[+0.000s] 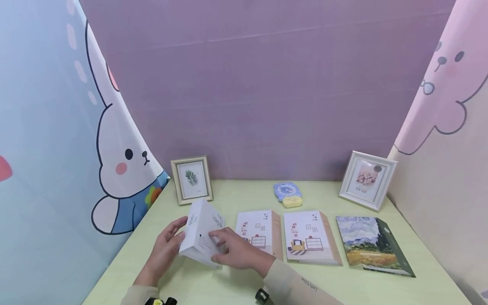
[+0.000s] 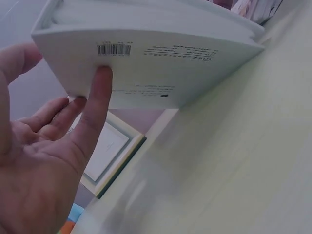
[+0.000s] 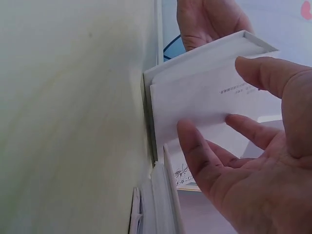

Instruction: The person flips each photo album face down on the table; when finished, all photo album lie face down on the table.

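Note:
A thick white hardcover book (image 1: 202, 237), with small dark print on its face, stands tilted between both hands. The left hand (image 1: 165, 248) holds it by its left side, thumb and fingers spread around the edge. In the left wrist view, one finger (image 2: 100, 83) presses the cover below a barcode. From the other side, the right hand (image 1: 238, 250) reaches over and lays its fingertips on the printed face. The right wrist view shows these fingers (image 3: 192, 141) fairly straight against a white surface, with the thumb near the book's upper edge.
Two matching books with room drawings, one left (image 1: 255, 233) and one right (image 1: 309, 237), lie beside the hands. Further right is a landscape-cover book (image 1: 371, 243). Behind stand a gold frame (image 1: 192, 180), a white frame (image 1: 367, 180) and a blue clock-like item (image 1: 286, 190).

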`<state>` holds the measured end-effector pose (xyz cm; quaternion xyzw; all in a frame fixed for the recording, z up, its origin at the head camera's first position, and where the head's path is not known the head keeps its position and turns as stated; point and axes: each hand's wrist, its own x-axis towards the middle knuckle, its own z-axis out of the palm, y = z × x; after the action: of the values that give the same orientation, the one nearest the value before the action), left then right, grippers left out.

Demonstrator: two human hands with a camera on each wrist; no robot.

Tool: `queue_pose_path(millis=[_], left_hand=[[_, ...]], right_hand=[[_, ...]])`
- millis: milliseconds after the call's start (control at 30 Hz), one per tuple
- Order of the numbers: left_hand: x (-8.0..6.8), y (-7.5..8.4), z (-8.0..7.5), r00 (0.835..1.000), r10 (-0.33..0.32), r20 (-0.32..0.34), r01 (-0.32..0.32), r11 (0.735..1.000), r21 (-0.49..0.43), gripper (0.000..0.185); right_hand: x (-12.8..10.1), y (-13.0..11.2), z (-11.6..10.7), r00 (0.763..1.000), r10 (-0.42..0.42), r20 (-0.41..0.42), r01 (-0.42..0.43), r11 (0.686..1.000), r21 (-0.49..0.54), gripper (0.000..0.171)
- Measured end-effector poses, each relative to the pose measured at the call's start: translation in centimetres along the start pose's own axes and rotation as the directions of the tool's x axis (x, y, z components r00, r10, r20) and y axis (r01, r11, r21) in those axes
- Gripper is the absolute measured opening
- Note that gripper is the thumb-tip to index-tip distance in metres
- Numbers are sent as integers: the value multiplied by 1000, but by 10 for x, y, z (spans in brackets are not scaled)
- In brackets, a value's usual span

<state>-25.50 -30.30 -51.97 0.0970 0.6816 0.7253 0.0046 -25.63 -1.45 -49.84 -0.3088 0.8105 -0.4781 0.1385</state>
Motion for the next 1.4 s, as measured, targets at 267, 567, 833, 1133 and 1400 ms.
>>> queue_pose_path(millis=[267, 567, 833, 1133, 1400], left_hand=[[-1, -1, 3, 999, 27, 29, -25, 998, -57, 45], [5, -9, 15, 993, -11, 121, -1, 995, 100, 45], [7, -9, 21, 994, -51, 99, 35, 988, 153, 49], [5, -9, 25, 993, -68, 99, 53, 987, 150, 53], [9, -11, 29, 993, -23, 118, 1, 983, 182, 54]], right_hand=[[4, -2, -1, 1000, -20, 14, 17, 989, 145, 68], [4, -6, -8, 996, -58, -68, 71, 975, 213, 66], [4, -7, -15, 995, -67, -68, 86, 941, 329, 65], [3, -8, -15, 997, -37, -73, 62, 924, 378, 66], [4, -8, -15, 996, -26, -85, 60, 898, 436, 57]])
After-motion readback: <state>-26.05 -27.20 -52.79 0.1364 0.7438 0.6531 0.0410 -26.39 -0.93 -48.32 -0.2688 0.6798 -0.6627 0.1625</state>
